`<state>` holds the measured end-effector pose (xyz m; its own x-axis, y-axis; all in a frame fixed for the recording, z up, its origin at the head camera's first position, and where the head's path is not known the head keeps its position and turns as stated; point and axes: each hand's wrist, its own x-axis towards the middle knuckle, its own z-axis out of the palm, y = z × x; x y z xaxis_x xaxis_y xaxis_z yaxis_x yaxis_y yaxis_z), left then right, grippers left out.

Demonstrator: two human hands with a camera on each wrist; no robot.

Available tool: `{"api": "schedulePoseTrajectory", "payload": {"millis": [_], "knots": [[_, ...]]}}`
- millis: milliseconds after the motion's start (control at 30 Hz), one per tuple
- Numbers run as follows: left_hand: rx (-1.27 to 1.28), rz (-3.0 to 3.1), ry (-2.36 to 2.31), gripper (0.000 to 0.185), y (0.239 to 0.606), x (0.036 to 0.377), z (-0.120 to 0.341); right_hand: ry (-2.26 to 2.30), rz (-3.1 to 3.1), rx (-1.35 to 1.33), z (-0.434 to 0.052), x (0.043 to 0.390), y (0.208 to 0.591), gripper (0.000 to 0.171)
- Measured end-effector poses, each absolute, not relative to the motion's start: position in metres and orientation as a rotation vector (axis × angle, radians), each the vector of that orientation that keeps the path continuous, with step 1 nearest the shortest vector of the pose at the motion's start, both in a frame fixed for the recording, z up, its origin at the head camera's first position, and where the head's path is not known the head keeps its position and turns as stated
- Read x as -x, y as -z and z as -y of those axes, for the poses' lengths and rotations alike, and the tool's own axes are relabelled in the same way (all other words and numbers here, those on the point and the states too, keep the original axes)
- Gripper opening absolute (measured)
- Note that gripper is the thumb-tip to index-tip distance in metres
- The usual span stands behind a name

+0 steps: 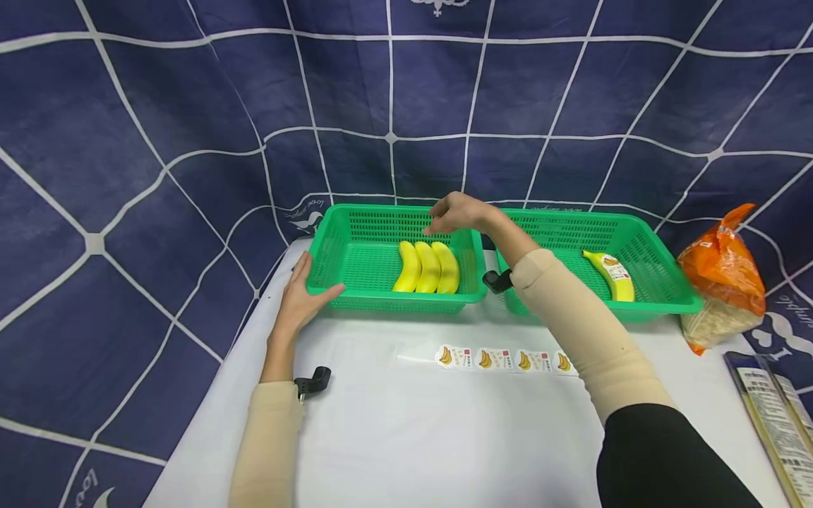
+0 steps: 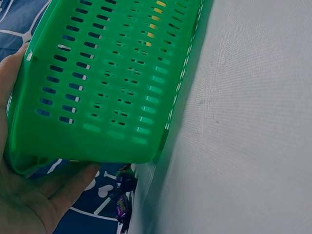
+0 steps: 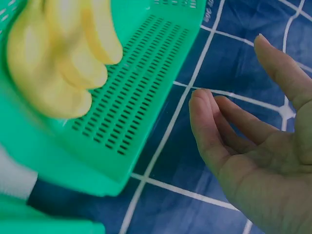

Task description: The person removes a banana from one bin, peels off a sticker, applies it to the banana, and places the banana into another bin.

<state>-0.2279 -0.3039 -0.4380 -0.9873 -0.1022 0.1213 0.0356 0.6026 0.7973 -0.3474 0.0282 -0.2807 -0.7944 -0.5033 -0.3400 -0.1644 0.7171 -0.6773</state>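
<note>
Three plain yellow bananas (image 1: 427, 268) (image 3: 63, 53) lie side by side in the left green basket (image 1: 381, 302) (image 2: 97, 73) (image 3: 141, 97). My right hand (image 1: 454, 212) (image 3: 253, 146) hovers just above their far ends with relaxed fingers and holds nothing. My left hand (image 1: 298, 296) (image 2: 29, 204) rests flat against that basket's near left corner, thumb along the front wall. One banana with a sticker (image 1: 612, 276) lies in the right green basket (image 1: 660, 307). A strip of banana stickers (image 1: 502, 358) lies on the white table in front of the baskets.
An orange bag (image 1: 720, 282) stands at the right of the right basket. Flat printed packets (image 1: 768, 416) lie at the table's right edge. A dark blue cloth with white lines hangs behind and around the white table (image 1: 413, 437).
</note>
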Motion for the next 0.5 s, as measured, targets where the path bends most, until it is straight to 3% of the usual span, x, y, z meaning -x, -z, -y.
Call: {"api": "schedulePoseTrajectory", "payload": {"millis": [500], "knots": [[-0.072, 2.681, 1.330, 0.108, 0.435, 0.226, 0.300, 0.970, -2.283, 0.330, 0.002, 0.392, 0.331, 0.072]]}}
